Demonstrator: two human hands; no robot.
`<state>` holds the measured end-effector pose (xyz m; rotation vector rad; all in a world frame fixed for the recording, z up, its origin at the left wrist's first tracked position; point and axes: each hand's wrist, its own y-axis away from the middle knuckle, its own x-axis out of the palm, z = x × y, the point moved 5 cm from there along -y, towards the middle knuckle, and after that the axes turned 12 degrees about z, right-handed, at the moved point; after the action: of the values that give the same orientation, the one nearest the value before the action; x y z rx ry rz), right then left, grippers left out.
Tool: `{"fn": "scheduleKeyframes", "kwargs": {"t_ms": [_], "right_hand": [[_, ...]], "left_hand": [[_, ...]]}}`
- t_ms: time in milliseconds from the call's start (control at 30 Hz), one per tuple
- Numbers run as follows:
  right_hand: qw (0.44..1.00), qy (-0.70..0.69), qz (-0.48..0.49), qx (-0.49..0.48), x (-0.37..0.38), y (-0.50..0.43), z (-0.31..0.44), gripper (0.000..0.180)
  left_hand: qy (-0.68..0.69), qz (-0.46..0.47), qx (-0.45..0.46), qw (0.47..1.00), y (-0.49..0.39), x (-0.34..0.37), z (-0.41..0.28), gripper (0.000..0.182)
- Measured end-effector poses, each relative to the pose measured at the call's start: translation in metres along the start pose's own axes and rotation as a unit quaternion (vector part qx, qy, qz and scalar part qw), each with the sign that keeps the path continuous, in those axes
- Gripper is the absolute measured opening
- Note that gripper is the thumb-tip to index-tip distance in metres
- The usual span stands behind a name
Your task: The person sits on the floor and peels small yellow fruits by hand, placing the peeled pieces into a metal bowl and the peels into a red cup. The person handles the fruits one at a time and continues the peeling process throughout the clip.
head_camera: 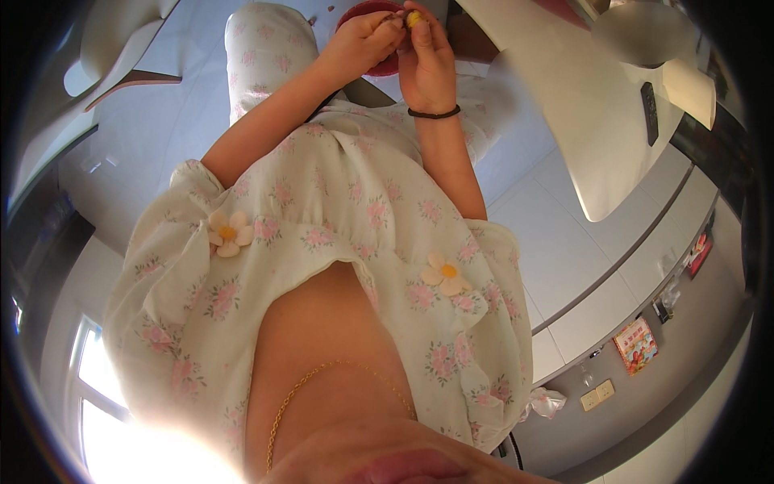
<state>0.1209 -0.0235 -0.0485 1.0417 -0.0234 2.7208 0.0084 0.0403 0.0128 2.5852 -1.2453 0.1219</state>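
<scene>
Both of my hands are raised in front of my knees, over a red basin or bin [387, 68] that they partly cover. The thumb and fingers of my right hand [430, 69] grip a small yellow piece of food [415, 19], which looks like a peeled chestnut. My left hand [366, 45] is right beside it, its bent fingers pinched around a small brown bit, perhaps shell. The fingertips of the two hands almost meet. Most of the basin's inside is hidden behind them. A dark band circles my right wrist.
On the right a white table [580, 121] has a rounded corner and bears a black remote control [649, 114]. A chair leg [136, 78] stands on the tiled floor at left. Small brown crumbs [331, 8] lie near the basin. Floral-clothed knees [272, 54] flank it.
</scene>
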Motion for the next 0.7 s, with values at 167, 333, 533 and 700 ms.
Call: {"fn": "scheduleKeyframes", "kwargs": {"t_ms": [167, 333, 533, 700], "right_hand": [[0.992, -0.103, 0.077, 0.016, 0.017, 0.004, 0.010, 0.046], [0.995, -0.054, 0.080, 0.038, -0.007, 0.004, 0.005, 0.054], [0.952, 0.226, -0.117, 0.170, -0.058, 0.012, -0.007, 0.063], [0.989, 0.112, -0.047, 0.089, 0.001, 0.035, 0.053, 0.039]], "left_hand": [[0.202, 0.044, -0.038, 0.978, -0.005, -0.011, 0.026, 0.030], [0.077, 0.030, -0.090, 0.993, -0.015, -0.013, 0.041, 0.035], [-0.118, 0.129, -0.194, 0.965, -0.083, -0.038, 0.149, 0.050], [0.291, 0.310, -0.043, 0.904, -0.126, -0.019, 0.189, 0.019]]}}
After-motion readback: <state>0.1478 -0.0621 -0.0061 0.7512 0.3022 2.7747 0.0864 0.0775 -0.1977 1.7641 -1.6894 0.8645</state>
